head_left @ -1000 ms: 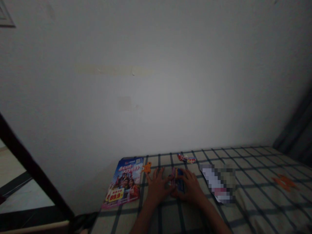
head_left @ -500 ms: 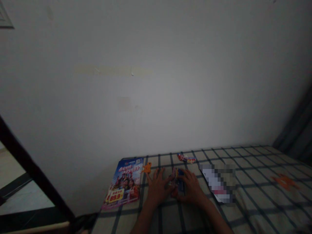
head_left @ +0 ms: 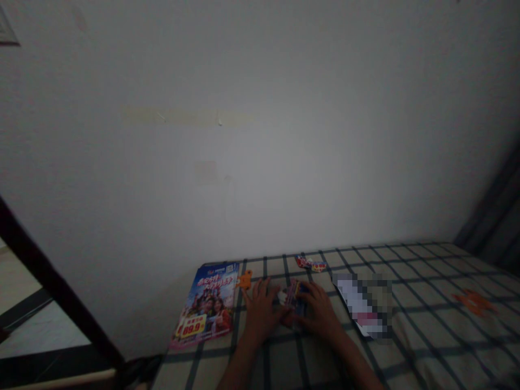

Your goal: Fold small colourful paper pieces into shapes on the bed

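Both of my hands rest on a checked bed sheet (head_left: pixel 422 325) near the wall. Between them lies a small stack of colourful cards or packets (head_left: pixel 296 295), pink and blue. My left hand (head_left: pixel 260 313) touches its left side with the fingers partly stretched out. My right hand (head_left: pixel 319 311) curls over its right side, fingers on the stack. The light is dim and I cannot make out exactly what the stack is.
A colourful flyer (head_left: pixel 208 310) lies left of my hands, with a small orange piece (head_left: pixel 245 280) at its top corner. A red wrapper (head_left: pixel 311 264) sits by the wall. A pixelated sheet (head_left: pixel 365 306) lies to the right. A dark bed-frame bar (head_left: pixel 49 281) crosses the left.
My left hand's fingers have drawn in toward the stack, and the stack has shifted slightly under both hands. The rest has stayed in place.
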Demonstrator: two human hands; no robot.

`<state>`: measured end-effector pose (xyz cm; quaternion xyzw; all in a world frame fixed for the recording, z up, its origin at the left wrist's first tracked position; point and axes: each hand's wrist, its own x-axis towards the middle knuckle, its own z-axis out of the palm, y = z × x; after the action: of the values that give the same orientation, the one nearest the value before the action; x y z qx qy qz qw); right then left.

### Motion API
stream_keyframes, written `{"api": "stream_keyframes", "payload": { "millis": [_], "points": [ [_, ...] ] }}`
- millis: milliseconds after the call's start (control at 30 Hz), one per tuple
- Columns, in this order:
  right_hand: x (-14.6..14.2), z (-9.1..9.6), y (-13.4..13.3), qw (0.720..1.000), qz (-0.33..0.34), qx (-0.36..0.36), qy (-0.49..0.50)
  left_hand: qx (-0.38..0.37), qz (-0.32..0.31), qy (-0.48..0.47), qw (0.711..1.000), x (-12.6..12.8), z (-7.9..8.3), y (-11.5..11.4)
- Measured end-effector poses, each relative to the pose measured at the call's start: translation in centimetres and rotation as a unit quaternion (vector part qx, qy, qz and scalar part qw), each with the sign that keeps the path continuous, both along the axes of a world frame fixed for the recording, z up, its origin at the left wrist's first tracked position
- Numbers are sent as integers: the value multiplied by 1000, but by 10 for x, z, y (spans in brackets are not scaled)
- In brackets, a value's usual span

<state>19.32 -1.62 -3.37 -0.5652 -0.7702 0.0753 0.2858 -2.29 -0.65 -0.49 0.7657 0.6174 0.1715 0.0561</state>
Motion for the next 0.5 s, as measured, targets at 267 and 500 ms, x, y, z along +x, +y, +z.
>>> {"api": "stream_keyframes", "payload": {
  "millis": [267, 500],
  "points": [
    [6, -11, 27, 995, -54, 68, 58, 53, -10, -59, 997, -2, -12, 5],
    [7, -12, 40, 984, -83, 117, 107, 55, -15, -77, 995, -3, -11, 5]
  ]
}}
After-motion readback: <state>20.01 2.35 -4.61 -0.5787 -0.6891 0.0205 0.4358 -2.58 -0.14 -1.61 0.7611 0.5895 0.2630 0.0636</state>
